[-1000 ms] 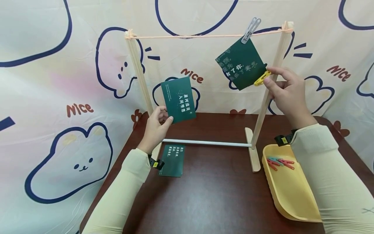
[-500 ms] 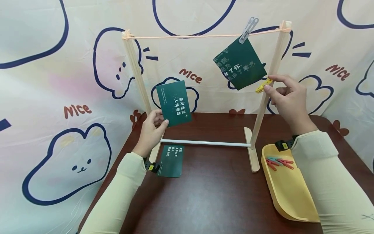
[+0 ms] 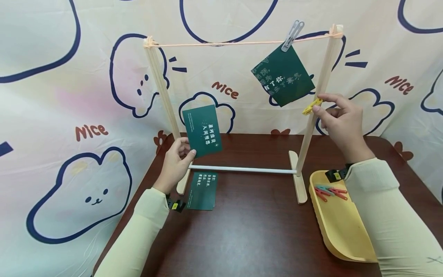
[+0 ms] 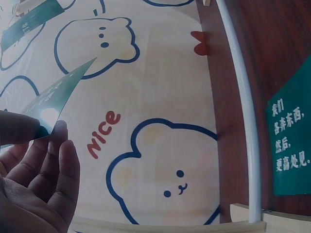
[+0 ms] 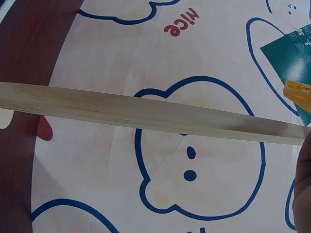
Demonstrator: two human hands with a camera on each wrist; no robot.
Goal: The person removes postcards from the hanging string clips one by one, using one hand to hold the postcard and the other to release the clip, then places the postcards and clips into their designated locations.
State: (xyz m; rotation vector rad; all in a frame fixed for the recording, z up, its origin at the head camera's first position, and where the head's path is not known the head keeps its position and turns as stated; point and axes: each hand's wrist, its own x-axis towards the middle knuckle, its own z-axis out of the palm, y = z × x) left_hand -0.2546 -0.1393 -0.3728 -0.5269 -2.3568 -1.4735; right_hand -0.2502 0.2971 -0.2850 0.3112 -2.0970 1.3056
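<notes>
My left hand (image 3: 174, 163) pinches a green card (image 3: 202, 130) by its lower left corner, between thumb and fingers, in front of the stand's left post. In the left wrist view that card (image 4: 63, 92) shows at a slant above the fingertips. My right hand (image 3: 342, 123) pinches a yellow clothespin (image 3: 312, 106) by the right post. Up and left of it, another green card (image 3: 283, 77) hangs tilted by one corner from the string (image 3: 221, 44), held by a grey clothespin (image 3: 292, 35). The right wrist view shows the yellow clothespin (image 5: 297, 94) at its right edge.
The wooden stand (image 3: 162, 88) has a white bar (image 3: 242, 169) low between its feet. More green cards (image 3: 202, 192) lie on the brown table (image 3: 256, 223) by the left foot. At right, a yellow tray (image 3: 346, 227) holds several red and blue clothespins (image 3: 331, 192).
My left hand has lowered its card, moving down and left. The right hand has drawn the yellow clothespin down, apart from the hanging card's lower right corner.
</notes>
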